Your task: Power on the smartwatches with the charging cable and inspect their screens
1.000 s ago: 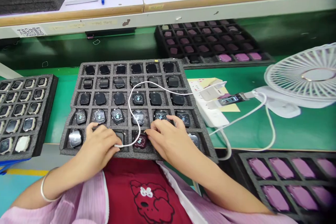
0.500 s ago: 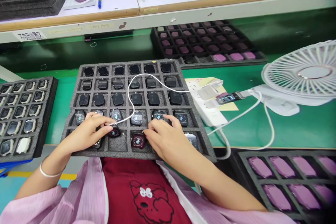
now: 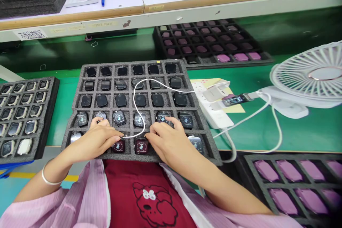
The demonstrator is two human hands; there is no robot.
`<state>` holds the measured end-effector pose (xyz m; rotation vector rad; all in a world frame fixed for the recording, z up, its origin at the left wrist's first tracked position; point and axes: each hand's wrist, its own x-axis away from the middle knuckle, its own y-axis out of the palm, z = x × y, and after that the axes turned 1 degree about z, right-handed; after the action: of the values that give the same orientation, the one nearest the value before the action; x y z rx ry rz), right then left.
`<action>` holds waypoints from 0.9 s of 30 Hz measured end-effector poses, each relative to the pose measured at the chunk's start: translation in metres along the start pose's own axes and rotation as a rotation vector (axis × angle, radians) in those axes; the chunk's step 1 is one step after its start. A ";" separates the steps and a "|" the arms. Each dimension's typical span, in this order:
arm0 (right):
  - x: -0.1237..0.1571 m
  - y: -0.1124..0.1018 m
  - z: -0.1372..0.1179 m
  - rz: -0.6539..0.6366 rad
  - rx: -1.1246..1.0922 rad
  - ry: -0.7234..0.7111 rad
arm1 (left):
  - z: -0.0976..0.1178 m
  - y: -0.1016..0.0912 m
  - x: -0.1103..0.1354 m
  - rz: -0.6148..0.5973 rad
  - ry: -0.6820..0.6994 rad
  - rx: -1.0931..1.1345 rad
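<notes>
In the head view my left hand (image 3: pixel 100 139) pinches the end of a white charging cable (image 3: pixel 139 105), just above a dark red smartwatch (image 3: pixel 118 146) with a lit screen. That watch lies in a front-row pocket of a grey foam tray (image 3: pixel 128 152). One pocket to the right sits a second dark red smartwatch (image 3: pixel 141 146), also lit. Closed fingertips of my right hand (image 3: pixel 168 133) are at its upper right edge; their exact contact is partly hidden. Black smartwatches (image 3: pixel 119 117) fill the rows behind, several with lit screens.
Right of the tray lie a white power strip (image 3: pixel 211 110) and a white fan (image 3: pixel 315 74). A tray of pale-framed watches (image 3: pixel 20 113) is at left. Purple watches (image 3: pixel 285 169) sit in a tray at lower right; another dark tray (image 3: pixel 192 66) lies under the shelf (image 3: pixel 171 17).
The left dark red watch, held by my left hand at the cable end, now lies lower in its pocket. My left hand has shifted right with the cable. My right hand is nearly still.
</notes>
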<state>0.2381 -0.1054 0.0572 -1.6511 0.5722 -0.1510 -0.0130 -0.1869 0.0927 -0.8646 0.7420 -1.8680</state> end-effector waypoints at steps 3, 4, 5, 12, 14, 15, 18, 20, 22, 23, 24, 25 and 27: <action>0.000 0.000 -0.001 -0.001 -0.005 0.007 | 0.000 0.002 0.000 0.009 0.000 -0.002; 0.000 0.000 -0.001 0.000 -0.008 0.010 | 0.000 0.002 0.000 0.009 -0.003 -0.005; 0.001 0.000 -0.001 0.004 -0.010 0.012 | 0.000 0.002 0.000 0.008 -0.006 -0.009; 0.000 0.001 -0.001 0.005 0.000 -0.004 | -0.001 0.003 0.000 0.026 -0.015 -0.009; 0.000 0.000 -0.001 0.008 0.003 -0.003 | -0.001 0.003 0.000 0.027 -0.017 -0.008; 0.000 0.000 -0.001 0.008 0.005 -0.003 | -0.001 0.003 0.000 0.026 -0.018 -0.007; 0.000 -0.001 0.000 0.006 -0.004 -0.003 | -0.001 0.003 -0.001 0.024 -0.021 -0.003; 0.000 -0.001 0.001 0.008 -0.023 0.001 | -0.001 0.002 -0.001 0.016 -0.025 -0.001; 0.000 0.000 0.003 0.015 -0.047 0.015 | -0.002 0.002 -0.001 0.004 -0.031 0.001; 0.001 0.001 0.003 0.021 -0.059 0.021 | -0.002 0.002 -0.001 -0.001 -0.032 0.001; 0.001 0.001 0.003 0.029 -0.071 0.027 | -0.002 0.002 -0.001 -0.003 -0.033 0.002; 0.001 0.002 0.003 0.034 -0.081 0.032 | -0.002 0.002 -0.001 -0.004 -0.033 0.004; 0.001 0.002 0.002 0.039 -0.096 0.045 | -0.002 0.002 -0.001 -0.002 -0.034 0.007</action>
<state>0.2389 -0.1036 0.0543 -1.7319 0.6536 -0.1343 -0.0136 -0.1862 0.0899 -0.8904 0.7133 -1.8526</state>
